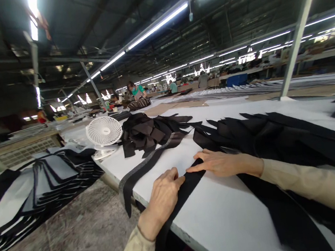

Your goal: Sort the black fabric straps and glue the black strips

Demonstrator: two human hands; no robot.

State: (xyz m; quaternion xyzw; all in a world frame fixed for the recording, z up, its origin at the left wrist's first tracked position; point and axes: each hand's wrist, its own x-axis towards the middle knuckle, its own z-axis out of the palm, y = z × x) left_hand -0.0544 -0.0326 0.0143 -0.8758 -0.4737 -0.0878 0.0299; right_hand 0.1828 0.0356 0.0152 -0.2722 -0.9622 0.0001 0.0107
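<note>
The 2 bare hands rest on a long, flat black fabric strip [190, 186] that slants across the near edge of a white-topped table [227, 216]. The left hand [163, 193], fingers curled, lies on the nearer stretch; the right hand [219, 163] touches the far end with its fingertips, just beside the left. Whether either is pinching the cloth, I cannot tell. To the left, a black, grey-edged fabric strip [142, 169] hangs over the edge, near a round white plastic fan [104, 131]. Overlapping black fabric pieces [278, 132] spread on the right.
</note>
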